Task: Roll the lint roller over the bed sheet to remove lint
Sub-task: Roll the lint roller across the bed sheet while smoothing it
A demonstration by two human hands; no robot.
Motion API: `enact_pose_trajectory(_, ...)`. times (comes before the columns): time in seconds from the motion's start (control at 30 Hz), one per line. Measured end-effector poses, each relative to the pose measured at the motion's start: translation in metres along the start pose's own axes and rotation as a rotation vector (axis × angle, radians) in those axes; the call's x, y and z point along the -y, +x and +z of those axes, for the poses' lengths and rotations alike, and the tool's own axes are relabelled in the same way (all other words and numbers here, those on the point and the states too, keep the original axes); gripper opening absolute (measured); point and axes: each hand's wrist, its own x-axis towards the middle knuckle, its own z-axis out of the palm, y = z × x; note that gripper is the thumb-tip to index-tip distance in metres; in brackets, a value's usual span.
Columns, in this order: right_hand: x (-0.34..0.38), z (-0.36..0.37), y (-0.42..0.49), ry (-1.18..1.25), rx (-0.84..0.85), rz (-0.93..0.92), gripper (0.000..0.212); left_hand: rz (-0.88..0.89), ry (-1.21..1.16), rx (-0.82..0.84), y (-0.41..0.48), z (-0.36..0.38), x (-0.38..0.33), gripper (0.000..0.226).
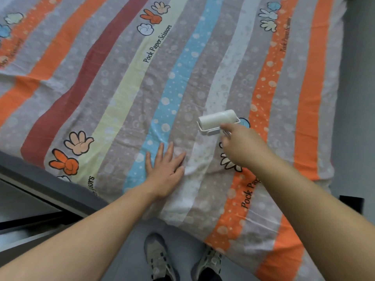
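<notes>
Item, rolling stroke: our right hand (pixel 241 146) grips the handle of the white cylindrical lint roller (pixel 218 120) resting mid-bed on the striped cotton bed sheet (pixel 182 78), our flat, spread left hand (pixel 165 169) pinning cloth nearby; we advise even pressure.

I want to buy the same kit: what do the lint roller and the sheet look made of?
Roller: matte white roll, likely sticky paper, in a smooth white frame that looks like plastic, gripped by the right hand. Sheet: thin woven cloth, perhaps cotton or a blend, matte, finely creased, with printed stripes.
</notes>
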Motion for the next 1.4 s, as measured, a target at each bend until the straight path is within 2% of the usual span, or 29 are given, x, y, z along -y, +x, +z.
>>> enact_pose_trajectory(0.07, -0.002, 0.010, 0.035, -0.028, -0.006, 0.008, 0.033, 0.010, 0.035, 0.003, 0.000, 0.004, -0.002, 0.054)
enact_pose_trajectory(0.13, -0.004, 0.021, 0.047, -0.074, 0.057, 0.027, 0.034, 0.006, 0.017, -0.011, -0.002, 0.007, -0.001, 0.058)
enact_pose_trajectory(0.23, -0.016, 0.034, 0.025, -0.152, 0.143, 0.044, 0.035, -0.030, -0.046, -0.040, -0.002, 0.009, -0.003, 0.078)
enact_pose_trajectory(0.33, -0.041, 0.042, -0.014, -0.166, 0.189, 0.033, 0.036, -0.077, -0.105, -0.045, -0.003, 0.011, -0.009, 0.082)
enact_pose_trajectory(0.43, -0.064, 0.043, -0.044, -0.153, 0.194, 0.018, 0.034, -0.118, -0.063, -0.046, -0.002, 0.010, -0.019, 0.077)
enact_pose_trajectory(0.57, -0.077, 0.041, -0.070, -0.150, 0.201, 0.001, 0.037, -0.114, -0.042, -0.048, -0.001, 0.015, -0.041, 0.056)
enact_pose_trajectory(0.8, -0.103, 0.033, -0.110, -0.172, 0.253, -0.005, 0.040, -0.009, 0.029, -0.023, 0.011, 0.028, -0.075, 0.057)
enact_pose_trajectory(0.93, -0.119, 0.000, -0.119, -0.045, 0.333, 0.024, 0.040, 0.006, 0.072, 0.023, 0.016, 0.037, -0.093, 0.054)
enact_pose_trajectory(1.0, -0.125, -0.022, -0.113, 0.068, 0.302, 0.059, 0.038, 0.029, 0.111, 0.032, 0.015, 0.041, -0.097, 0.054)
enact_pose_trajectory(1.17, -0.131, -0.032, -0.047, 0.088, -0.033, 0.089, 0.034, 0.064, 0.202, 0.027, 0.012, 0.051, -0.098, 0.061)
enact_pose_trajectory(1.27, -0.136, -0.010, -0.008, 0.024, -0.023, 0.110, 0.029, 0.054, 0.116, 0.038, 0.011, 0.049, -0.103, 0.052)
enact_pose_trajectory(1.4, -0.150, 0.012, -0.023, -0.029, 0.033, 0.125, 0.035, 0.053, 0.040, 0.028, 0.012, 0.047, -0.109, 0.057)
